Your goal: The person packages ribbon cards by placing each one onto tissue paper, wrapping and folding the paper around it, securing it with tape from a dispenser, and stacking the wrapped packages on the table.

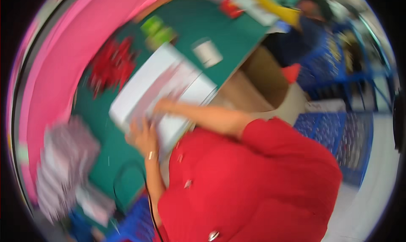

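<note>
A white box-like thing (141,75) with a blurred pinkish-grey middle lies at a slant on the green table in front of me. My left hand (144,136), a band on its wrist, rests on the near left edge with its fingers apart. Above the pinkish-grey part is my right hand (163,106), reaching in from the right. Motion smears its fingers, so I cannot see whether they hold anything. Whether the white thing is a box or a stack of sheets is too blurred to tell.
Red pieces (112,66) lie heaped at the left, and green blocks (158,32) stand farther back. A small white card-like thing (207,52) sits beyond the white one. Pale stacks (67,157) are at left. An open cardboard carton (262,77) stands right; another person (296,39) works far right.
</note>
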Available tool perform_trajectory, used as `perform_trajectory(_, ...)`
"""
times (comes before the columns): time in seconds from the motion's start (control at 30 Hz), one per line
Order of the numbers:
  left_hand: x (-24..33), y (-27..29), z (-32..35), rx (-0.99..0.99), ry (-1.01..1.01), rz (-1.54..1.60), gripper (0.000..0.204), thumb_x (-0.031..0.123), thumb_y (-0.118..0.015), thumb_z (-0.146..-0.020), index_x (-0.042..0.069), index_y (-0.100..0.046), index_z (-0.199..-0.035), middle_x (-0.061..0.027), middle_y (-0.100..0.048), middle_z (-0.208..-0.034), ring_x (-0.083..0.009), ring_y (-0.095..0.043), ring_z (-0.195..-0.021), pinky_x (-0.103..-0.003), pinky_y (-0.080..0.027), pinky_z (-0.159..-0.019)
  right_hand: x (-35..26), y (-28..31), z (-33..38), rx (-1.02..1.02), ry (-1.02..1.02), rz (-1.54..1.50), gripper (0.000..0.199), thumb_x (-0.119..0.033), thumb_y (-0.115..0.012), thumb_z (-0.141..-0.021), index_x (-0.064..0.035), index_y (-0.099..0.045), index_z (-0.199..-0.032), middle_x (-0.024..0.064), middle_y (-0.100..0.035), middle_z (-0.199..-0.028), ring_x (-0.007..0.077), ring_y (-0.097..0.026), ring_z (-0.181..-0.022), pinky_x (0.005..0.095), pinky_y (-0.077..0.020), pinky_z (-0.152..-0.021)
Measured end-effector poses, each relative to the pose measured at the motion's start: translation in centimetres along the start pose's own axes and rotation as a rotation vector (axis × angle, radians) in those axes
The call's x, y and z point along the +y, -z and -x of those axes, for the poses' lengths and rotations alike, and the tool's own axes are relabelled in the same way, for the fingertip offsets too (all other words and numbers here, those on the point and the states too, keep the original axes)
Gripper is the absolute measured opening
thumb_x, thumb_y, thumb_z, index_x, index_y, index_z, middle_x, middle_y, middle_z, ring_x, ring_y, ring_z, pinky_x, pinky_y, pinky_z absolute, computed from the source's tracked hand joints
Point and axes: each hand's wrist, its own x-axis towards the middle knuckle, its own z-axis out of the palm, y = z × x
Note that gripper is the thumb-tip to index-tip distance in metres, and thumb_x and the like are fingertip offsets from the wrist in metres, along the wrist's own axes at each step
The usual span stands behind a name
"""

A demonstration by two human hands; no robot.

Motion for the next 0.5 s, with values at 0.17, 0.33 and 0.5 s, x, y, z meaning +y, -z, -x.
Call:
perform_trajectory(0.17,-1.0,-2.8,0.6,-0.414,-0.043,0.23,0.052,0.035,-0.043,-0.097,0.021,-0.035,-0.146,-0.0046,-0.024,-0.155,-0.0322,-0.013,-0.144,-0.059,-0.008,-0.111,-2.9,-3.3,-0.3,0.157,-0.093,-0.546,0.018,-0.028,-0.065,-0.075,-0.0105,-0.07,-0.071,0.0131,-0.063,-0.063,0.0244,-0.059,-0.057,0.0465,-0.0433,-0.054)
perform_trajectory(0.33,-0.2,-1.6,0.3,-0.425,-0.076,0.189,0.053,0.036,-0.04,-0.098,0.017,-0.033,-0.147,-0.0043,-0.023,-0.155,-0.0321,-0.013,-0.144,-0.057,-0.008,-0.112,-5.8,1.5,1.1,-0.252,-0.774,-1.425,0.022,-0.017,-0.066,-0.075,-0.0092,-0.053,-0.059,0.0062,-0.049,-0.052,0.0163,-0.04,-0.04,0.031,-0.0239,-0.037)
perform_trajectory(0.5,0.4,-1.5,0.3,-0.424,-0.049,0.141,0.058,0.038,-0.044,-0.096,0.013,-0.031,-0.147,-0.0065,-0.022,-0.156,-0.0323,-0.012,-0.144,-0.056,-0.009,-0.113,-6.4,2.6,3.7,-0.174,-0.869,-1.85,0.012,-0.015,-0.062,-0.079,-0.0044,-0.058,-0.08,0.0087,-0.057,-0.067,0.0164,-0.041,-0.043,0.0313,-0.0258,-0.038)
